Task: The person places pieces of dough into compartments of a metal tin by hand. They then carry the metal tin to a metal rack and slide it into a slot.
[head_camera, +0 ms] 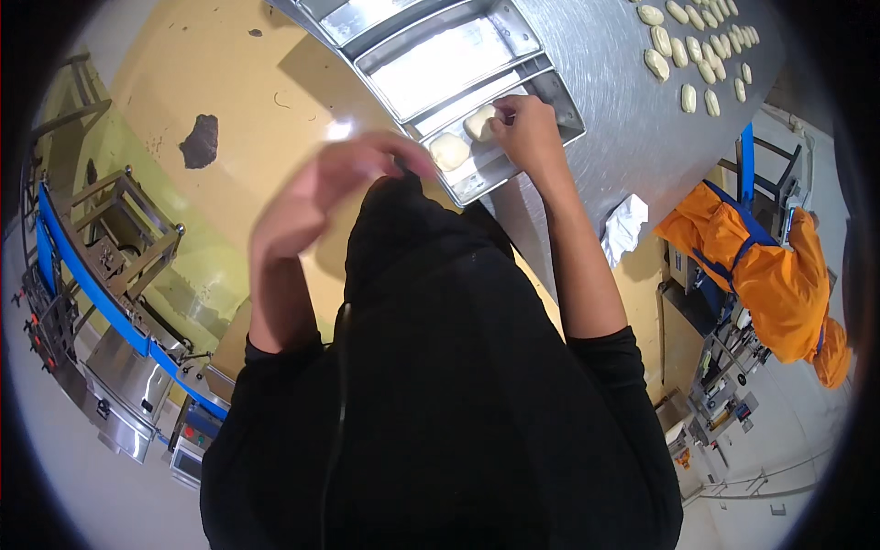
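My right hand (528, 130) reaches into the nearest section of a metal loaf pan (569, 103), its thumb and fingers at a pale dough piece (480, 124). Beside that piece, towards my left, a second rounded dough piece (449, 151) rests in the same section. My left hand (368, 159) is motion-blurred and hovers just outside the pan's left end, close to the front of my black clothing. Whether its fingers hold anything is not clear.
More pan sections (447, 62) extend away from me along the edge of a steel table (605, 117). Several small dough rolls (694, 51) lie at the far right. A crumpled white cloth or paper (625, 227) is near the table's edge. A person in orange (777, 282) stands at right.
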Motion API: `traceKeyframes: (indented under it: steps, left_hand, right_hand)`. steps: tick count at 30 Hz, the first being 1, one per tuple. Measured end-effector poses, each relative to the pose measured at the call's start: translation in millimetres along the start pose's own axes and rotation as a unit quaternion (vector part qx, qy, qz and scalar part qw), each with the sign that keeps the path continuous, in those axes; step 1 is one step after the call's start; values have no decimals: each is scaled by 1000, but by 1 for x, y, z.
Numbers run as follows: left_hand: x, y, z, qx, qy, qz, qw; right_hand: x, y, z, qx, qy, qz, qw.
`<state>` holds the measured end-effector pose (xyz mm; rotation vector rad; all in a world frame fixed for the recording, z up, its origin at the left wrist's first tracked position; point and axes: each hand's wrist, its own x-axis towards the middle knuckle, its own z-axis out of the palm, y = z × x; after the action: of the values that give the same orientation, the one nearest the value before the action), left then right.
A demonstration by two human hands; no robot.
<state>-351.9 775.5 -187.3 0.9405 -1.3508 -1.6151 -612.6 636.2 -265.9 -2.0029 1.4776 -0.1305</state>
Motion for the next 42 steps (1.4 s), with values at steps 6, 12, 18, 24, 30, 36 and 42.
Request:
traceKeyframes:
  steps: [6, 12, 18, 24, 30, 36, 42]
  left_hand:
    - [31, -30, 90, 502, -35, 23, 864]
    - [57, -48, 102, 629, -21, -50, 776]
    - [66, -60, 107, 624, -93, -145, 762]
    - [78, -75, 113, 629, -14, -59, 775]
    - [70, -33, 116, 523, 14, 25, 852]
    - [75, -1, 128, 515, -6, -70, 854]
    - [87, -2, 151, 523, -8, -71, 849]
  right_hand:
    - [-2, -3, 2, -66, -87, -42, 993]
    - [-4, 11, 2, -26, -43, -110, 993]
    - [-13, 0, -2, -43, -95, -103, 989]
    - [-23, 37, -66, 103, 59, -112, 987]
    - [90, 222, -167, -138, 378, 50, 914]
    - [163, 295, -185, -22, 229, 6, 973]
    - [166, 269, -197, -92, 176, -29, 980]
